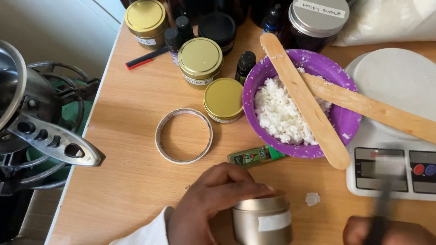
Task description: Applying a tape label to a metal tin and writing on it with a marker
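My left hand (213,199) grips the rim of a small silver tin (262,221) with a white blank label, standing at the table's near edge. My right hand (390,231) is at the bottom right, closed around a thin dark tool (383,199) that is blurred with motion. Just beyond the tin sits a purple bowl (345,120) of white wax flakes (284,113), with two flat wooden sticks (302,97) resting across it. A small white flake (312,198) lies on the wood beside the tin.
A tape ring (183,135) and a green lighter (255,155) lie ahead of my left hand. Gold-lidded tins (200,59), dark dropper bottles (245,63) and jars crowd the back. A white kitchen scale (395,168) stands right. A metal pot and stove (41,127) sit off the left edge.
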